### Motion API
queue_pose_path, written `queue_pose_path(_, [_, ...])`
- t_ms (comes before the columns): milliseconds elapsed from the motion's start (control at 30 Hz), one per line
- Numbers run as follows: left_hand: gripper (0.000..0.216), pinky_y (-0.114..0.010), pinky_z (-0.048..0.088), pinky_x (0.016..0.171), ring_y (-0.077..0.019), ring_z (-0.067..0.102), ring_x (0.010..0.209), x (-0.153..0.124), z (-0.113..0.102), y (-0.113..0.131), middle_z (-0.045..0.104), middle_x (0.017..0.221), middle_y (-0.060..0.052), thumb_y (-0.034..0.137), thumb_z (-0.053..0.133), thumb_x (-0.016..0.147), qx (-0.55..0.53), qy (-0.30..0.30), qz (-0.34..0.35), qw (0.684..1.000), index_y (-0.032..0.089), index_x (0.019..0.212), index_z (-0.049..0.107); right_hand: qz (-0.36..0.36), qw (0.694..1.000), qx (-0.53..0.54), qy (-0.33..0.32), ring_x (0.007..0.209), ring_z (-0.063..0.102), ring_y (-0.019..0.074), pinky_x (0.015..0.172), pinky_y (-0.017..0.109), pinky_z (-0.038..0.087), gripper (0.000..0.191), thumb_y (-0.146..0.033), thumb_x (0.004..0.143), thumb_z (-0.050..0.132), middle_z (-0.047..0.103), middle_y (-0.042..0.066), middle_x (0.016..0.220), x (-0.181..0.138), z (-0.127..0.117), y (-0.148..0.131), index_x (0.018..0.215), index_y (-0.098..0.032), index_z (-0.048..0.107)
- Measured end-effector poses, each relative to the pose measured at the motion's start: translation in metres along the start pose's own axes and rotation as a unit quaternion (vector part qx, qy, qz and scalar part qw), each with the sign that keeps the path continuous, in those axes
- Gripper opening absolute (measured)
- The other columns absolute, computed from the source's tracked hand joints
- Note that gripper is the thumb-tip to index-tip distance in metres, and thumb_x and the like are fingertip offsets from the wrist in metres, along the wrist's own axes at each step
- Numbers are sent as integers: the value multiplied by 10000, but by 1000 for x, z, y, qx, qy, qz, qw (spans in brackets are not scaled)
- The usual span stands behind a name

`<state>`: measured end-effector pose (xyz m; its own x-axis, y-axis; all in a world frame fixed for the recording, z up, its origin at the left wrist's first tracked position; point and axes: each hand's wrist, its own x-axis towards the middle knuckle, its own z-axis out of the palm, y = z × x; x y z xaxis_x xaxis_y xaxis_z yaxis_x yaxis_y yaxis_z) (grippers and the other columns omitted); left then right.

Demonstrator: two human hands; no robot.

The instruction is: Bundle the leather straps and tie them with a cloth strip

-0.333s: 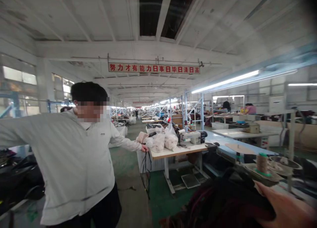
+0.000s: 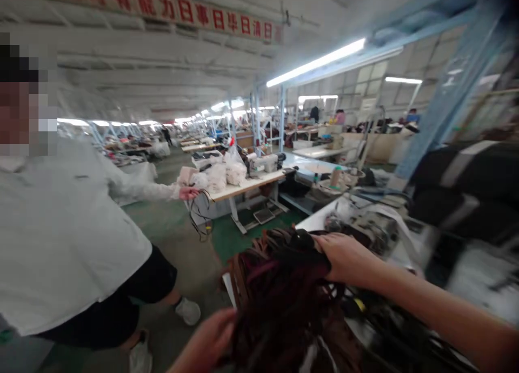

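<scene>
A dark pile of maroon and black straps (image 2: 279, 292) lies in front of me at the bottom centre. My right hand (image 2: 344, 257) rests on top of the pile, fingers closed over its upper edge. My left hand (image 2: 208, 340) grips the pile's lower left side. The picture is blurred, so the exact hold is hard to make out. A white work table (image 2: 324, 213) stands just behind the pile, with a sewing machine (image 2: 373, 227) on it.
A person in a white jacket (image 2: 60, 232) stands close on my left, one hand (image 2: 188, 193) holding black cables by a table (image 2: 247, 184) with white bags and a sewing machine. Dark bundles (image 2: 458, 189) are stacked at right. A green floor aisle (image 2: 178, 227) runs ahead.
My view has swung down and to the right. My right hand has moved up onto the strap pile and my left hand has come into view at its lower side.
</scene>
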<state>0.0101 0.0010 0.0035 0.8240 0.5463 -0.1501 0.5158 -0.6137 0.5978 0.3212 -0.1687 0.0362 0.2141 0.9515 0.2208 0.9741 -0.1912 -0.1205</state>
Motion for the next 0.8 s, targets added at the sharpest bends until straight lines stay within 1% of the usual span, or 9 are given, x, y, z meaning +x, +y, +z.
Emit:
queue_pose_path(133, [376, -384, 314, 1031, -219, 452, 1161, 49, -20, 65, 522, 1239, -90, 327, 403, 862, 10, 90, 171, 981, 183, 1197, 493, -66, 997, -40, -15, 884, 563, 243, 849, 356, 405, 667, -295, 601, 696, 619, 92, 942, -8, 4, -30, 1194, -80, 481])
queue_pose_path(200, [361, -339, 308, 1029, -189, 466, 1140, 76, -22, 106, 535, 1216, -69, 303, 393, 860, -23, 87, 227, 970, 180, 1180, 505, -116, 991, -70, -14, 875, 559, 239, 860, 372, 398, 712, -288, 594, 726, 608, 91, 950, -17, 11, -48, 1217, -75, 457])
queue_pose_path(233, [332, -315, 316, 1020, -176, 483, 1118, 88, -18, 122, 556, 1180, -63, 284, 392, 854, -58, 34, 222, 973, 171, 1133, 532, -142, 986, -84, -11, 869, 558, 236, 868, 380, 394, 690, -281, 616, 721, 605, 90, 941, -24, 16, -57, 1217, -72, 454])
queue_pose_path(300, [278, -290, 375, 959, -150, 544, 1017, 107, 2, 137, 599, 1077, -49, 196, 376, 829, -131, -148, 138, 971, 158, 1033, 560, -184, 977, -106, -5, 854, 557, 225, 881, 389, 386, 552, -248, 707, 659, 603, 86, 912, -38, 30, -75, 1195, -75, 468])
queue_pose_path(367, [272, -301, 468, 807, -143, 608, 818, 115, 32, 132, 632, 893, -42, 120, 339, 791, -153, -256, 58, 953, 134, 954, 556, -207, 972, -114, -1, 834, 558, 213, 877, 387, 388, 407, -198, 783, 578, 603, 74, 875, -55, 47, -89, 1164, -86, 488])
queue_pose_path(433, [271, -291, 488, 675, -134, 607, 663, 112, 61, 112, 612, 727, -16, 75, 314, 759, -146, -304, 1, 941, 124, 892, 545, -212, 971, -109, -6, 821, 557, 209, 864, 383, 394, 369, -186, 802, 556, 603, 65, 863, -72, 65, -98, 1155, -99, 493])
queue_pose_path(500, [221, -271, 467, 643, -126, 578, 619, 102, 84, 89, 572, 636, 14, 60, 351, 737, -130, -338, -34, 931, 134, 796, 551, -211, 972, -104, -12, 811, 554, 208, 869, 385, 389, 363, -191, 794, 567, 604, 58, 869, -85, 78, -104, 1142, -110, 499])
queue_pose_path(633, [142, -257, 410, 601, -105, 477, 549, 93, 105, 55, 485, 547, 47, 108, 545, 737, -82, -411, -61, 906, 137, 599, 528, -227, 969, -100, -13, 834, 541, 205, 927, 381, 342, 294, -212, 800, 554, 597, 58, 901, -94, 85, -113, 1080, -126, 524])
queue_pose_path(800, [246, -252, 423, 571, -89, 476, 531, 106, 122, 32, 517, 613, 33, 333, 520, 845, -125, -490, -120, 854, 135, 699, 540, -238, 966, -101, -21, 794, 539, 188, 954, 376, 318, 291, -215, 817, 518, 590, 43, 836, -83, 74, -123, 1092, -121, 515])
